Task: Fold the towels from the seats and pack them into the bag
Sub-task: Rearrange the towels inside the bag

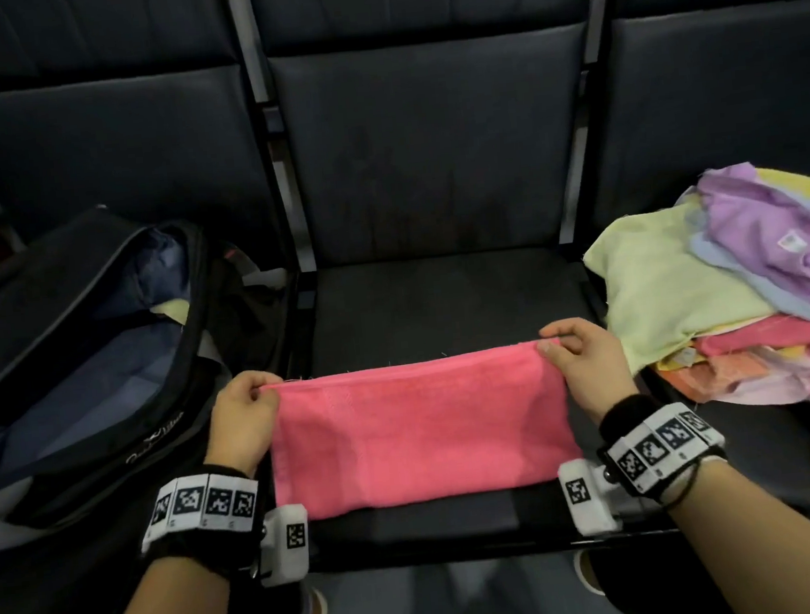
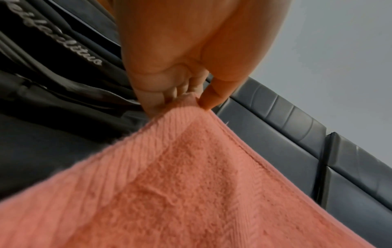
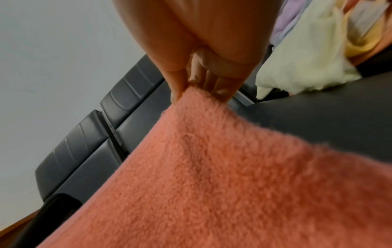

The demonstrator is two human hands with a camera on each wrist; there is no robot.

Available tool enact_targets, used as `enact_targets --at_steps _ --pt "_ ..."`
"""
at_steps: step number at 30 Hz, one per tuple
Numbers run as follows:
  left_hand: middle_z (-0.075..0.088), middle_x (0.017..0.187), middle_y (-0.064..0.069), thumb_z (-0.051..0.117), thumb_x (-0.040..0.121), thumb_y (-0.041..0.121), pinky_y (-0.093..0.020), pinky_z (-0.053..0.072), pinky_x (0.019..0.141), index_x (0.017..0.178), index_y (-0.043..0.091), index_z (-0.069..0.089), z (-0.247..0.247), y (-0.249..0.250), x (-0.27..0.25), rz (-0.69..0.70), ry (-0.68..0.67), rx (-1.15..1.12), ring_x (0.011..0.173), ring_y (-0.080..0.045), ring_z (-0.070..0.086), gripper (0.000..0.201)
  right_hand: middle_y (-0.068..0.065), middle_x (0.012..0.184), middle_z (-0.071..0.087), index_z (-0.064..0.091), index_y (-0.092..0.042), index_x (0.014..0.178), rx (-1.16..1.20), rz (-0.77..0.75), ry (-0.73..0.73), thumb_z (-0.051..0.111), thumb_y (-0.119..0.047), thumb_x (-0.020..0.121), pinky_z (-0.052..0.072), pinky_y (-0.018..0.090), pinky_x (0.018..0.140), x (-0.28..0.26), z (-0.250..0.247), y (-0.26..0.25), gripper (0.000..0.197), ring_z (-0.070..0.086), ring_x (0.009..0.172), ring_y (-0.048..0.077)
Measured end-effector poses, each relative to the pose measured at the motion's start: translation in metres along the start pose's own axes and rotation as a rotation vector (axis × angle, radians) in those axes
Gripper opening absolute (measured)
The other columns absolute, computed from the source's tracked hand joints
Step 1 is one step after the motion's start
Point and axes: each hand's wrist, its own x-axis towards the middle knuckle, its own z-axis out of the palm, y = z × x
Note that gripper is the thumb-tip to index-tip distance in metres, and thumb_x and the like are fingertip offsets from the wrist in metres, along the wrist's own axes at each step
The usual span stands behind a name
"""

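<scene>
Head view: mid-fold — left hand (image 1: 243, 409) and right hand (image 1: 577, 365) each pinching a far corner of the pink towel (image 1: 418, 428). Next, probably: halve again, then into the bag (image 1: 79, 359) left of it.

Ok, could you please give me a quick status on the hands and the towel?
Left hand and right hand each pinch a far corner of pink towel. Towel spread on middle seat. Bag open, left. Nothing in the way.

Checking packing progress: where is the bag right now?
In the head view the black bag lies unzipped on the left seat, just left of the left hand and the pink towel.
</scene>
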Motion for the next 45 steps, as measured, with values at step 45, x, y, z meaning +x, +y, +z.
enact_targets --at_steps 45 --pt "0.067 0.091 -0.012 0.054 0.097 0.003 -0.031 0.052 0.064 0.098 0.008 0.067 0.061 0.018 -0.069 -0.228 -0.415 -0.219 0.075 -0.021 0.062 0.014 0.002 0.070 0.053 0.068 -0.003 0.091 0.042 0.268 -0.412 0.060 0.010 0.082 0.033 0.018 0.043 -0.061 0.099 -0.074 0.018 0.047 0.055 0.011"
